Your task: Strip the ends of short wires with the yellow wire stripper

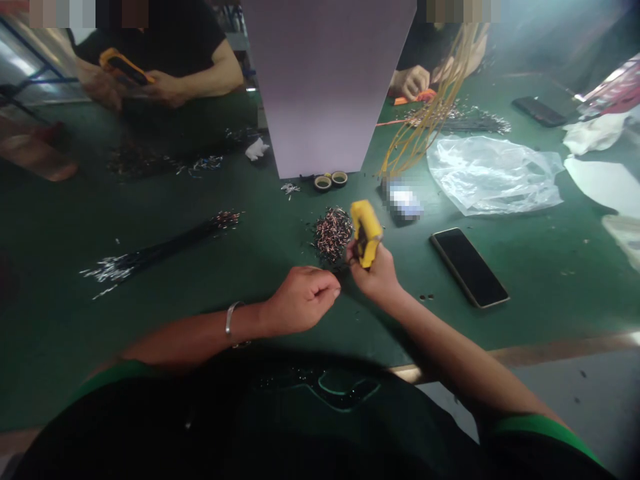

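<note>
A yellow hand tool (367,230) stands out of my right hand (375,272), whose fingers are wrapped round it. My left hand (305,299) is closed just to the left, its fingertips pinched; anything between them is too small to make out. Right beyond both hands lies a heap of short dark and copper-coloured wire pieces (333,233). On the left a bundle of black wires (170,250) lies on the green table (270,243), with silvery ends at its left and copper ones at its right.
A tall pale panel (330,87) rises beyond the heap, with two tape rolls (323,183) at its foot. To the right are a phone (470,267) and a clear plastic bag (495,173). Yellow wires (425,127) hang at the back right. Other people's hands (413,82) work across the table.
</note>
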### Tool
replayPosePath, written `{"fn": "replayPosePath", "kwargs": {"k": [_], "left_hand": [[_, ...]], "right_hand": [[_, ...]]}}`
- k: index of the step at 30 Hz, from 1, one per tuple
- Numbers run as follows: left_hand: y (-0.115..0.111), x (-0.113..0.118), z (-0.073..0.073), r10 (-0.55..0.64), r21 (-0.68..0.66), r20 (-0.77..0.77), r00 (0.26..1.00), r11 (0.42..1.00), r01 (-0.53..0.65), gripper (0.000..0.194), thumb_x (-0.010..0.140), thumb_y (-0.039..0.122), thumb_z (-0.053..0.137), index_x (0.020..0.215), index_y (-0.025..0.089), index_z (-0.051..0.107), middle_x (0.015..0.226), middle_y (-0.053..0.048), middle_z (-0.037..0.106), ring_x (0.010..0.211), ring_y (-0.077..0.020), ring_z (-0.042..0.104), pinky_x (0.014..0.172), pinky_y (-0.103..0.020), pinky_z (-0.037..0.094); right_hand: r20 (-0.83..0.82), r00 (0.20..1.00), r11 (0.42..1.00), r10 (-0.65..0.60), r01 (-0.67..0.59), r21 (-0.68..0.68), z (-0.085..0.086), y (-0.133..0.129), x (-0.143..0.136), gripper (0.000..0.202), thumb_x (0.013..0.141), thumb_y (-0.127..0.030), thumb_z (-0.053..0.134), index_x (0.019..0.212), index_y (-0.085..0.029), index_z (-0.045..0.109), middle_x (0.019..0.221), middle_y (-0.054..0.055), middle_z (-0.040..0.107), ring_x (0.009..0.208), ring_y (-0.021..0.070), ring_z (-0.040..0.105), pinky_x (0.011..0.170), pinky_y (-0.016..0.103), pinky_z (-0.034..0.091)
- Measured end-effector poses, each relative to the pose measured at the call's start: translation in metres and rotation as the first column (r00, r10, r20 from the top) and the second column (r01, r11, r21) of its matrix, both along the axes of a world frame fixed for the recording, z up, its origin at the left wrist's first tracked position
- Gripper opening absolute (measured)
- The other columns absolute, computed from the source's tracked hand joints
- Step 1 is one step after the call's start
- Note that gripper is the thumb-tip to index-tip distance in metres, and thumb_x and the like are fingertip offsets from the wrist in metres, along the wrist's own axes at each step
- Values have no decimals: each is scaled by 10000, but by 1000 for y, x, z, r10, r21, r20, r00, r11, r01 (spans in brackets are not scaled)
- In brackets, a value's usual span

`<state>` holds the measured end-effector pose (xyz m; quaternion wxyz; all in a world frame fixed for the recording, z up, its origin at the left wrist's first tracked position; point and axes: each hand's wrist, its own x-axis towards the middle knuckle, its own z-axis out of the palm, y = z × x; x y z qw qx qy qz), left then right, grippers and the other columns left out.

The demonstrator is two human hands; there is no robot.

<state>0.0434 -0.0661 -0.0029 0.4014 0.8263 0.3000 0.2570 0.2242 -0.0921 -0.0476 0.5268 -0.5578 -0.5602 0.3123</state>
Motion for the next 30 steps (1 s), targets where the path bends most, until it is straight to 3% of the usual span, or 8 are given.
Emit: {"fn": "replayPosePath", "kwargs": {"k": [3, 6, 11, 18, 30], "left_hand": [[2, -1, 5, 56, -123, -4, 998, 991, -56, 168, 801, 183, 556, 649, 167, 627, 496, 30, 574, 471, -78, 481, 507, -210, 392], [11, -1, 4, 123, -278, -27, 992, 952, -126, 170, 804, 190, 559, 648, 164, 621, 485, 34, 576, 446, -68, 461, 467, -195, 373], [19, 1, -2, 159, -355, 14, 987, 924, -144, 170, 797, 219, 593, 638, 162, 613, 497, 30, 570, 470, -64, 474, 469, -193, 374], [14, 4, -5, 129, -506, -11, 992, 854, -117, 135, 794, 238, 604, 680, 171, 632, 497, 31, 563, 432, -58, 449, 434, -194, 362], [15, 4, -8, 101, -579, 5, 995, 811, -80, 117, 788, 244, 627, 734, 150, 672, 510, 27, 574, 439, -55, 468, 433, -184, 378]], "right_hand": [[-228, 972, 998, 59, -63, -11, 7, 4, 7, 113, 706, -178, 579, 805, -219, 543, 728, 3, 563, 683, 178, 552, 698, 350, 470], [-346, 929, 989, 130, -145, -17, 12, 3, 8, 156, 693, -209, 638, 832, -209, 567, 755, 2, 576, 700, 174, 561, 708, 349, 474], [-487, 842, 954, 230, -293, -57, 10, 0, 4, 209, 687, -242, 696, 862, -202, 586, 765, 8, 597, 694, 177, 569, 720, 362, 482], [-509, 833, 953, 218, -295, -75, 11, -2, 1, 185, 672, -199, 684, 836, -207, 600, 766, -6, 583, 703, 168, 564, 707, 343, 480], [-470, 856, 956, 215, -283, -79, 8, -2, 0, 131, 656, -152, 638, 773, -188, 591, 703, -19, 582, 634, 145, 553, 635, 314, 473]]}}
